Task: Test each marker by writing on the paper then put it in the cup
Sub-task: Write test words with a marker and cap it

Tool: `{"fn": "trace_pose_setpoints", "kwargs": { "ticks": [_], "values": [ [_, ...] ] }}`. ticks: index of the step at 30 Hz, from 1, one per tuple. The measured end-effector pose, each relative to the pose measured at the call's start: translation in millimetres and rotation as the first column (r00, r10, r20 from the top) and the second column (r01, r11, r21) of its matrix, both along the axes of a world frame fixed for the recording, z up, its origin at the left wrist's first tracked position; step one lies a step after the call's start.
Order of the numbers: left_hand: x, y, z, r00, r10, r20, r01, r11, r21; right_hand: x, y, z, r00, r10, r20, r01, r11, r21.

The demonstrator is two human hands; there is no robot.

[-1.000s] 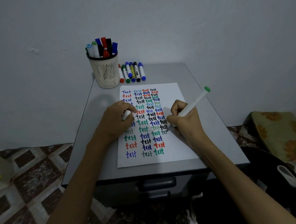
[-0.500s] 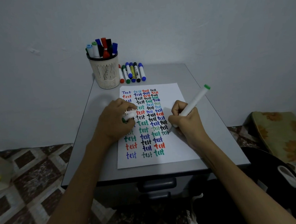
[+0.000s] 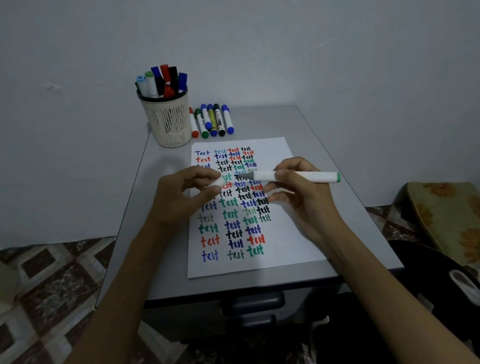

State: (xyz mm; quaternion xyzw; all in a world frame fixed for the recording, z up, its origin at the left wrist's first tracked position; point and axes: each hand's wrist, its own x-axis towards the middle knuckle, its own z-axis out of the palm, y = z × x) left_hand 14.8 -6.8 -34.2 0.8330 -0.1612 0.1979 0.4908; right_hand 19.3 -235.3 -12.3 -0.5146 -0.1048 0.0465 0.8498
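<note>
White marker (image 3: pixel 298 176) lies level in right hand (image 3: pixel 299 197) (tip leftward).

2 slim forearms, bare along all their visible length, run from the near edge to the left hand (image 3: pixel 183 200) and right hand (image 3: pixel 302 203), both also bare.

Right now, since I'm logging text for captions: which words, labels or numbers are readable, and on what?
"Test": top left of the paper, blue.
"test": repeated down the paper in blue, red, black, green.
Labels on the markers lying beside the cup: too small to read.
Held marker: no print visible.
</note>
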Motion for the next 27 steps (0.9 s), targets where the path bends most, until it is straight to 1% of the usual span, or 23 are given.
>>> {"fn": "trace_pose_setpoints", "kwargs": {
  "ticks": [3, 7, 12, 16, 21, 25, 27],
  "values": [
    [1.0, 0.5, -0.4, 0.999, -0.043, -0.025, 0.042, 0.999, -0.033, 0.7, -0.4, -0.6, 0.999, -0.047, 0.012, 0.048, 0.998, -0.049],
    [1.7, 1.7, -0.1, 0.998, -0.063, -0.023, 0.062, 0.997, -0.05, 0.9, 0.2, -2.8, 1.0, -0.023, 0.005, 0.023, 0.996, -0.088],
    [1.6, 4.0, -0.5, 0.998, -0.07, -0.011, 0.069, 0.997, -0.021, 2.1, 2.1, -4.9, 1.0, 0.016, -0.016, -0.018, 0.989, -0.144],
    [0.4, 8.4, -1.9, 0.998, -0.043, -0.055, 0.04, 0.998, -0.057, 2.8, 4.7, -4.3, 0.998, 0.061, -0.025, -0.063, 0.992, -0.114],
    [-1.4, 6.9, 1.1, 0.998, -0.047, -0.051, 0.043, 0.996, -0.078, 2.7, 5.7, -4.3, 0.996, 0.088, -0.023, -0.09, 0.992, -0.088],
    [-1.0, 5.7, 1.3, 0.995, -0.069, -0.068, 0.061, 0.991, -0.12, 3.1, 6.5, -3.0, 0.975, 0.217, -0.043, -0.219, 0.974, -0.052],
    [-0.8, 5.1, 1.4, 0.994, -0.077, -0.08, 0.064, 0.986, -0.156, 3.0, 5.7, -2.2, 0.968, 0.24, -0.066, -0.243, 0.969, -0.04]
  ]
}}
